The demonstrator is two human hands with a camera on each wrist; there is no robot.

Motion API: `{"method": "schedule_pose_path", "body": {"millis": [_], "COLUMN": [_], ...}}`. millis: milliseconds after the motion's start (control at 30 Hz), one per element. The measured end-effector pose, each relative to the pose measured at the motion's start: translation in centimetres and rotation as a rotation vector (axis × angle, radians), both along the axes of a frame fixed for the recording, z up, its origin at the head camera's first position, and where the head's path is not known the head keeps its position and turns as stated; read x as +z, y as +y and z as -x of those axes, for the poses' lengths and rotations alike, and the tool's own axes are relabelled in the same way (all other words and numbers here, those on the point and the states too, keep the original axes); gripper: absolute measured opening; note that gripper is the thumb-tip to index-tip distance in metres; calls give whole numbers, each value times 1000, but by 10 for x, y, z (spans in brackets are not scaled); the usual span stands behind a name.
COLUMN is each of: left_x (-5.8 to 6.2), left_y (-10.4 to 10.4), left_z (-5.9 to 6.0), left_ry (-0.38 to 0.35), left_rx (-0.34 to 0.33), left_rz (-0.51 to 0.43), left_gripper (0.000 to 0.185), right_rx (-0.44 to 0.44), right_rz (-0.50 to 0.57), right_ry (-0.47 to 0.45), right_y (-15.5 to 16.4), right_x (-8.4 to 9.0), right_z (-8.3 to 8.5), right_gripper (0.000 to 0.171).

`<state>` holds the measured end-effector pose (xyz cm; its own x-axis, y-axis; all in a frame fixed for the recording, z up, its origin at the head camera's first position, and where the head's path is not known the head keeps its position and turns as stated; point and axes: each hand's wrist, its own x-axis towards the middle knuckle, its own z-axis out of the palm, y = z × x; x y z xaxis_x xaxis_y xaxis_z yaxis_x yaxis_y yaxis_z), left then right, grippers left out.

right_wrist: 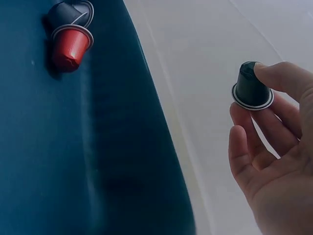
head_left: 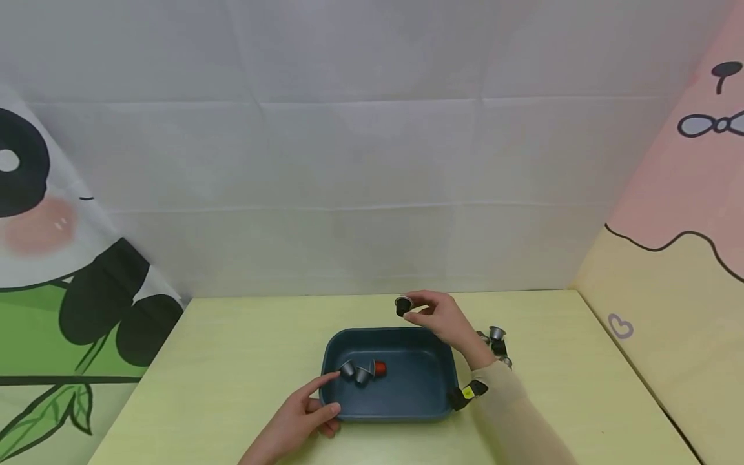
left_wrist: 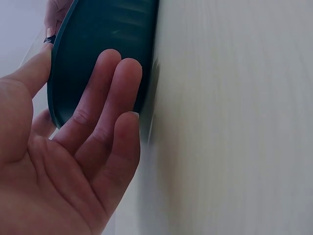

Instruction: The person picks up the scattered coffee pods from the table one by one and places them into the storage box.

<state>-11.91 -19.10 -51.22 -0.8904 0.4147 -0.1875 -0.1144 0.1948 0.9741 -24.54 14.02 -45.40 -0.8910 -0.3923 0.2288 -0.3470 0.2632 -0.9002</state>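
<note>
Three capsules (head_left: 363, 371) lie in the tray (head_left: 418, 397) on the worktop (head_left: 232, 361), head view; left wrist: left hand (left_wrist: 73, 161) spread against the tray's rim; right wrist: right hand (right_wrist: 274, 166) pinches a dark capsule (right_wrist: 251, 86) beside the tray.

Right hand (head_left: 444, 320) pinching dark capsule (head_left: 403, 305), blue tray (head_left: 407, 400)

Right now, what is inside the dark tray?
Inside the tray lie three capsules: two grey capsules and a red capsule. The left hand covers part of the near-left rim.
</note>
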Motion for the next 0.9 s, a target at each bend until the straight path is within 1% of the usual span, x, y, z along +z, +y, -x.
{"method": "schedule_pose_path", "body": {"millis": [233, 400, 633, 767, 900], "left_x": [1, 1, 0, 1, 1], "left_y": [-1, -1, 0, 0, 0], "left_z": [0, 1, 1, 1, 1], "left_ry": [3, 5, 11, -1, 3], "left_rx": [-5, -7, -7, -6, -5], "left_rz": [4, 8, 20, 16, 26], "left_gripper": [63, 62, 62, 63, 62], "right_rx": [3, 19, 85, 127, 200], "right_rz": [48, 83, 126, 135, 91], "right_ry": [-25, -28, -47, -57, -66], "right_y": [-8, -13, -22, -26, -29], "right_x": [-6, -6, 14, 10, 5], "right_z": [5, 7, -4, -4, -5], "right_gripper": [39, 39, 37, 35, 35]}}
